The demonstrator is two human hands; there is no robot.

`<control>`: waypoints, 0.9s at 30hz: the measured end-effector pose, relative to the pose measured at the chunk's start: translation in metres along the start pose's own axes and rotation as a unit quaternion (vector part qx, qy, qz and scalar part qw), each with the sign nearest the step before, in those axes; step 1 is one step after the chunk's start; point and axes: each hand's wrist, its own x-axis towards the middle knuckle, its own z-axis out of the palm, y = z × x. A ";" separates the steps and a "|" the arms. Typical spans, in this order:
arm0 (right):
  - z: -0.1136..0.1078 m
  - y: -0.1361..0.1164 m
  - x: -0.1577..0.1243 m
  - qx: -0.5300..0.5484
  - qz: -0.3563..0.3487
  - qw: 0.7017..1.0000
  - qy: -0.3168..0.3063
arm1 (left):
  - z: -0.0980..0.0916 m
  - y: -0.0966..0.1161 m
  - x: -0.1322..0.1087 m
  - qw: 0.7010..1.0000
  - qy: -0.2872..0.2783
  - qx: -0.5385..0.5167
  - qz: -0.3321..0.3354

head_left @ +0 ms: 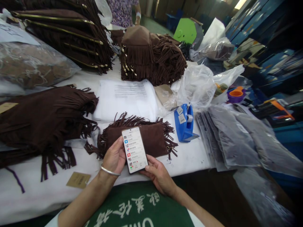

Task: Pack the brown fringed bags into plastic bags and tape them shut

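Observation:
Both hands hold a smartphone point(134, 150), its lit screen showing a list with small icons. My left hand point(115, 155), with a silver bangle at the wrist, grips the phone's left edge. At its lower right corner, my right hand point(159, 174) has the thumb on the front and fingers behind. Beneath and beyond the phone lies a dark brown fringed suede bag point(153, 140), partly hidden by it. A blue tape dispenser point(184, 126) stands to the right of that bag.
More brown fringed pieces point(44, 116) lie at left, and fringed bags point(139, 53) are heaped at the back. White sheets point(127, 101) sit mid-table. Grey bagged packets point(232, 135) lie at right, a cardboard tag point(78, 179) at front left. A person point(121, 12) stands beyond the table.

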 end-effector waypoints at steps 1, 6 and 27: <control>0.000 0.000 0.001 -0.004 -0.002 1.000 0.004 | 0.000 0.000 0.000 1.000 0.000 -0.001 -0.001; -0.002 0.002 0.006 -0.028 -0.005 0.999 0.018 | -0.002 -0.002 0.001 1.000 -0.015 -0.001 0.001; 0.011 -0.005 0.014 -0.055 -0.017 0.998 -0.006 | -0.004 -0.005 -0.012 1.000 -0.025 -0.003 -0.006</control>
